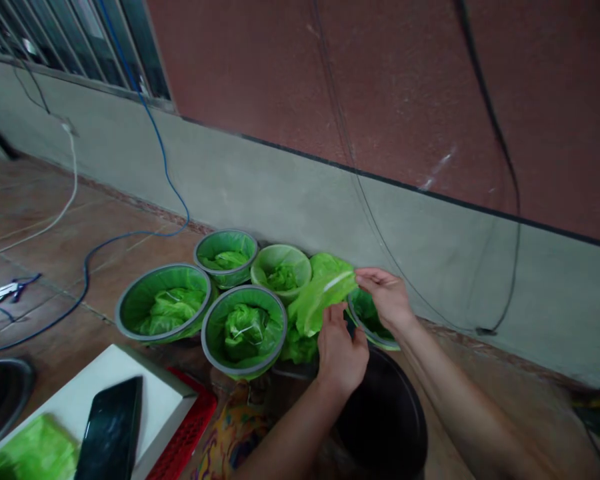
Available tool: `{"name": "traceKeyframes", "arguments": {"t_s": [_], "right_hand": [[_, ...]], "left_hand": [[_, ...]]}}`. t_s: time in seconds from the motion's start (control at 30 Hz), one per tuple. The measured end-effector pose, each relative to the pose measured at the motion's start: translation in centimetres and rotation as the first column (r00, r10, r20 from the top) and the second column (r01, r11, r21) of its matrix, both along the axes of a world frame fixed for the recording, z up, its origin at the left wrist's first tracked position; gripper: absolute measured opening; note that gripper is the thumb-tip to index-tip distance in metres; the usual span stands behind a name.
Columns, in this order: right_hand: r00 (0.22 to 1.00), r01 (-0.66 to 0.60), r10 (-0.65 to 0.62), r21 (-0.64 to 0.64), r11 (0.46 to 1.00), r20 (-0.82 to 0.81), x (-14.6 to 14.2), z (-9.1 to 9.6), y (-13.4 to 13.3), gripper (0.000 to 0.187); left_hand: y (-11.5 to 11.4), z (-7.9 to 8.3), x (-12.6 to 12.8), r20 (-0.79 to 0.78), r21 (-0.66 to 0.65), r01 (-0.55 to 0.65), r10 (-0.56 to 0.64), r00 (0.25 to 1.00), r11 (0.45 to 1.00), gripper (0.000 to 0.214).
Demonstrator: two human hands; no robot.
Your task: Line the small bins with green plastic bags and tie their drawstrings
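Note:
A thin, light-green leaf-like sheet with a pale streak stretches between my hands; I cannot tell whether it is a leaf or plastic. My right hand pinches its upper right end. At its lower edge, the fingers of my left hand are closed on it. Below my hands stands a dark round bucket. Close behind is a green-lined tub, partly covered by my right hand. More crumpled green material lies left of my left hand.
Several green-lined tubs with crumpled green contents, among them a grey-rimmed tub, stand along the wall. A phone lies on a white box over a red crate. Keys and a blue cable lie on the floor.

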State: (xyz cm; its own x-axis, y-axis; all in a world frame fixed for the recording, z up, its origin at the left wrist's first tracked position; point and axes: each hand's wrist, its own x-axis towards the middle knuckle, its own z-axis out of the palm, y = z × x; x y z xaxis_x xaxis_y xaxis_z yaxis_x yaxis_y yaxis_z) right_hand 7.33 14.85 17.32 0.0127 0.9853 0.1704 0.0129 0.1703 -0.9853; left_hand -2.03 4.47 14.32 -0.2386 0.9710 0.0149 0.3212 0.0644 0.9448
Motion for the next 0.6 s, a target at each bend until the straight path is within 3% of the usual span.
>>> {"name": "traceKeyframes", "arguments": {"t_s": [0.13,0.27,0.33,0.43,0.5,0.6], "right_hand": [[0.994,0.055,-0.043,0.116,0.992,-0.104,1.1,2.8,-1.3,0.016],[0.999,0.020,-0.013,0.199,0.980,-0.035,2.0,5.8,-3.9,0.014],[1.000,-0.011,0.008,0.220,0.975,0.015,2.7,7.1,-5.4,0.015],[0.998,-0.018,0.001,0.259,0.966,0.067,4.7,8.7,-7.4,0.018],[0.992,0.030,-0.064,0.293,0.955,0.106,6.6,9.2,-8.5,0.020],[0.934,0.188,-0.290,0.403,0.896,0.210,10.0,9.2,-10.1,0.017]], "left_hand": [[0.0,0.2,-0.1,-0.020,0.008,-0.037,0.037,0.999,0.999,0.043],[0.3,0.5,-0.3,-0.074,0.075,-0.078,0.083,0.994,0.994,0.055],[0.5,0.4,-0.2,-0.147,0.124,-0.026,0.045,0.988,0.992,0.056],[0.9,0.0,0.2,-0.256,0.151,0.098,-0.057,0.965,0.984,0.033],[1.1,-0.3,0.5,-0.277,0.148,0.148,-0.103,0.955,0.978,0.021],[1.2,-0.6,0.6,-0.297,0.189,0.149,-0.089,0.951,0.971,0.023]]}}
